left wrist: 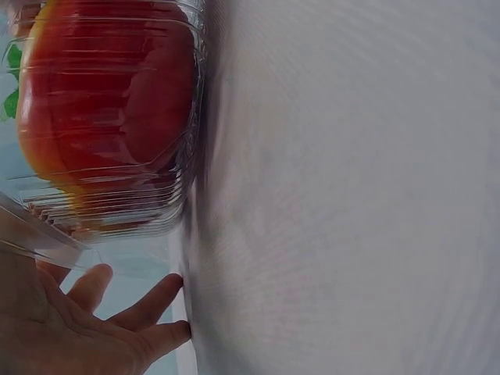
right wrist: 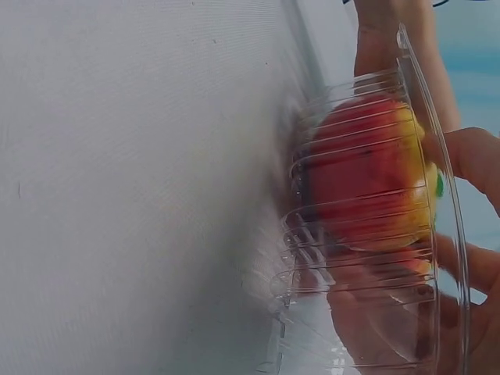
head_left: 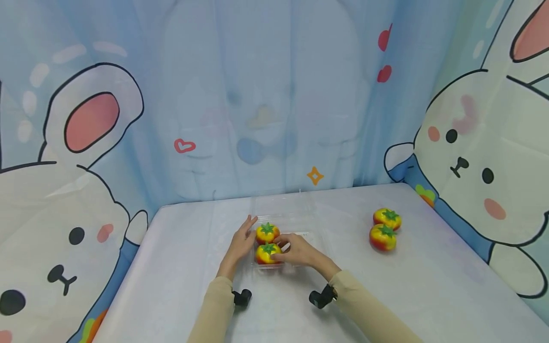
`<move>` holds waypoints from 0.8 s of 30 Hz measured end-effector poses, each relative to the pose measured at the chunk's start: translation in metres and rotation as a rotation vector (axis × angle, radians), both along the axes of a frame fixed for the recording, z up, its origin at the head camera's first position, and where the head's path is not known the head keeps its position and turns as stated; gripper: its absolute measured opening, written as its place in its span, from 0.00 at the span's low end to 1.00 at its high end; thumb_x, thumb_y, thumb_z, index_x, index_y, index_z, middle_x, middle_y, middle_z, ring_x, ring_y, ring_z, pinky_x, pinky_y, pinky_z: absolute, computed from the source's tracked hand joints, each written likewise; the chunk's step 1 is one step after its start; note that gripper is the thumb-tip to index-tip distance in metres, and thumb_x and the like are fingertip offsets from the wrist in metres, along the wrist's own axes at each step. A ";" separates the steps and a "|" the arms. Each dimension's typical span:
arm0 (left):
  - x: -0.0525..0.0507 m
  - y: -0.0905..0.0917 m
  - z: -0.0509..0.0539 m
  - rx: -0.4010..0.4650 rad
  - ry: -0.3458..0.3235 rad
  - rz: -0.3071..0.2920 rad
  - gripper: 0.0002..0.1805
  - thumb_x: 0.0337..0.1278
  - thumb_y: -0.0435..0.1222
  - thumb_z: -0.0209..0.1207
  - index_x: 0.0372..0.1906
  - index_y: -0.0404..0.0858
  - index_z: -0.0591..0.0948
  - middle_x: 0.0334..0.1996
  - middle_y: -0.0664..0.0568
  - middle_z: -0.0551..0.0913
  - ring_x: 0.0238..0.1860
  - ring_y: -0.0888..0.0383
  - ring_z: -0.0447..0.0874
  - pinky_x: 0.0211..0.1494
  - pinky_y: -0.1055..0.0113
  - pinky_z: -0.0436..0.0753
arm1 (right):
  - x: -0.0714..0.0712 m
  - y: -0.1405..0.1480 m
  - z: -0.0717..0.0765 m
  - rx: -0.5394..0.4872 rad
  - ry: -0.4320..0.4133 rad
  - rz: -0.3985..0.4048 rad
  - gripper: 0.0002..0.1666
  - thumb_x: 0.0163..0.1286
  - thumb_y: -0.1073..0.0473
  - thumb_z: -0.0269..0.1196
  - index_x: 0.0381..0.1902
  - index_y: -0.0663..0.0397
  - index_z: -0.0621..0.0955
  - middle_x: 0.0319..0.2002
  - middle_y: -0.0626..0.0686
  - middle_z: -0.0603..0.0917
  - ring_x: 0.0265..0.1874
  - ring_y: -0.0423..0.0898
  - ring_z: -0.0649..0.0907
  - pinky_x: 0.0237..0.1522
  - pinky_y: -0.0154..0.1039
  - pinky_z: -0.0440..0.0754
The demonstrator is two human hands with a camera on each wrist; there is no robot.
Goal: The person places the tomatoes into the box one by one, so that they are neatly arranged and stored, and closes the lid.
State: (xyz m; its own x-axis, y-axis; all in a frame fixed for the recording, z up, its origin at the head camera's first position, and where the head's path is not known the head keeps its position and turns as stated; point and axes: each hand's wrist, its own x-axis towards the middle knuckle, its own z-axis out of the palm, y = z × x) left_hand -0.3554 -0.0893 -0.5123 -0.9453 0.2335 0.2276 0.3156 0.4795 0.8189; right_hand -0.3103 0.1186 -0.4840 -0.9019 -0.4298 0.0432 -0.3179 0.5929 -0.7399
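Note:
Two red-and-yellow toy tomatoes with green star-shaped leaves sit in a clear plastic box, the far one [head_left: 267, 232] behind the near one [head_left: 264, 254]. My right hand [head_left: 298, 250] reaches into the box [head_left: 268, 267] and pinches the near tomato between thumb and fingers. In the right wrist view those fingers [right wrist: 461, 262] show beside the tomato [right wrist: 363, 172], partly through the ribbed wall. My left hand [head_left: 240, 245] lies along the box's left side. Its fingers are spread in the left wrist view, beyond the box wall [left wrist: 117, 203].
Two more toy tomatoes, one [head_left: 387, 218] behind the other [head_left: 382, 237], stand close together on the right of the white-covered table [head_left: 171, 286]. The box's clear lid [head_left: 283, 205] stands raised at the back. Printed curtains [head_left: 266, 95] surround the table's back and sides.

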 end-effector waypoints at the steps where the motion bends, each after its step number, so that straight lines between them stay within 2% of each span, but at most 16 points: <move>1: 0.000 0.000 0.000 0.001 -0.004 0.002 0.27 0.70 0.32 0.46 0.72 0.36 0.68 0.76 0.39 0.56 0.74 0.40 0.57 0.72 0.48 0.64 | 0.000 0.000 0.000 -0.002 0.001 0.001 0.28 0.61 0.49 0.71 0.53 0.61 0.81 0.44 0.54 0.84 0.41 0.49 0.83 0.43 0.42 0.86; 9: 0.000 0.000 0.000 0.004 -0.001 0.006 0.26 0.70 0.32 0.46 0.72 0.35 0.68 0.75 0.38 0.56 0.74 0.40 0.57 0.72 0.48 0.64 | 0.001 0.002 0.001 -0.008 -0.002 0.015 0.29 0.61 0.48 0.71 0.54 0.62 0.81 0.45 0.55 0.84 0.41 0.51 0.83 0.43 0.43 0.87; 16: 0.000 0.002 0.000 -0.003 0.012 0.009 0.26 0.70 0.31 0.46 0.71 0.35 0.68 0.75 0.37 0.57 0.73 0.39 0.57 0.73 0.47 0.63 | 0.001 0.015 0.008 -0.011 0.010 -0.001 0.28 0.62 0.49 0.69 0.54 0.61 0.81 0.49 0.58 0.84 0.42 0.53 0.84 0.43 0.45 0.87; 20: 0.001 0.002 0.002 -0.006 0.003 0.012 0.26 0.70 0.32 0.46 0.71 0.36 0.68 0.75 0.37 0.57 0.74 0.39 0.57 0.73 0.46 0.61 | 0.003 0.026 0.016 -0.002 0.001 -0.027 0.30 0.64 0.49 0.68 0.57 0.63 0.79 0.50 0.61 0.83 0.42 0.53 0.85 0.44 0.46 0.87; 24: 0.003 0.003 0.004 -0.001 -0.001 0.015 0.26 0.70 0.32 0.46 0.72 0.36 0.68 0.75 0.37 0.57 0.74 0.38 0.56 0.73 0.45 0.61 | 0.003 0.043 0.027 -0.010 0.032 -0.045 0.28 0.66 0.50 0.66 0.58 0.63 0.79 0.52 0.63 0.82 0.45 0.53 0.84 0.46 0.46 0.86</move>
